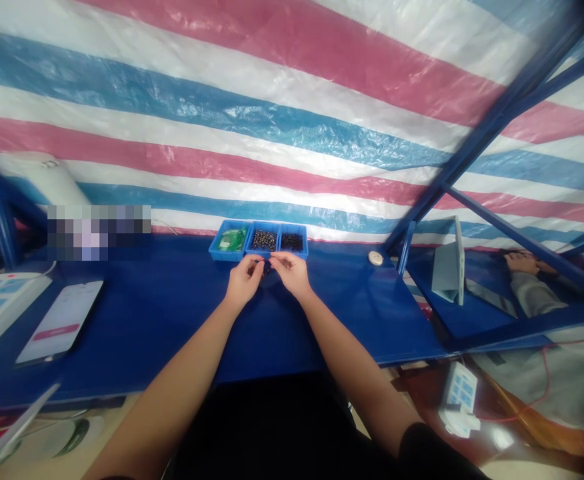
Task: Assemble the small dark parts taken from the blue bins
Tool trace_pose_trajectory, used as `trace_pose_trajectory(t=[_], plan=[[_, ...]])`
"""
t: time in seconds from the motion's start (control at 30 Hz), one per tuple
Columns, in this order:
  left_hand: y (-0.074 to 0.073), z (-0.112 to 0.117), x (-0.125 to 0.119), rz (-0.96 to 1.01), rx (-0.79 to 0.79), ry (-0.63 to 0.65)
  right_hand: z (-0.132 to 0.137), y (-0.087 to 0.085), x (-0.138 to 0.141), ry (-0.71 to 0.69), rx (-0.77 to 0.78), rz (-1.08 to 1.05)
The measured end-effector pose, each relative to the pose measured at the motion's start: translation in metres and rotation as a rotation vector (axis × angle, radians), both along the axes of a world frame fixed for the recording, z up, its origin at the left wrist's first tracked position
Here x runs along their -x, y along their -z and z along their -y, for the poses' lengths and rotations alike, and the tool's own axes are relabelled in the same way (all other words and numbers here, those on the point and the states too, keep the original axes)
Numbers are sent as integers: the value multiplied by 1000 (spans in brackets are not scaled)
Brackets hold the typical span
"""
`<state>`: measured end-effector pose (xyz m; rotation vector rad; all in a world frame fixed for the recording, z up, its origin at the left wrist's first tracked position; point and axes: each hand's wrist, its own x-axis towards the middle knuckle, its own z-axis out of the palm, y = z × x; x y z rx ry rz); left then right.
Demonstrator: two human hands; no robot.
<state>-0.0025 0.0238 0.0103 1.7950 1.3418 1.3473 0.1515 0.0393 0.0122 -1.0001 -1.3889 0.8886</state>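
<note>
My left hand (245, 278) and my right hand (292, 272) are close together over the blue table, just in front of three blue bins. Both have their fingers pinched around something small and dark between them, too small to name. Behind the hands, the middle bin holds many small brass-and-dark pieces (265, 240). Black small parts (292, 242) fill the right bin. In the left bin lies a green plastic bag (232, 239). The fingertips partly cover the front of the middle bin.
A phone (61, 320) with a lit screen and a white power strip (2, 300) lie at the left. A round pale object (375, 258) sits at the right. Beyond the blue frame post (406, 248) stand a tablet (449, 263) and another person's hands (522, 262).
</note>
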Motion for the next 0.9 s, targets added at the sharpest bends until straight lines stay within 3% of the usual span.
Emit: trace_pose_trajectory(t=[0.9], plan=[[-3,1,0,-41,-8,-29,1,1,1,-39,26,9]])
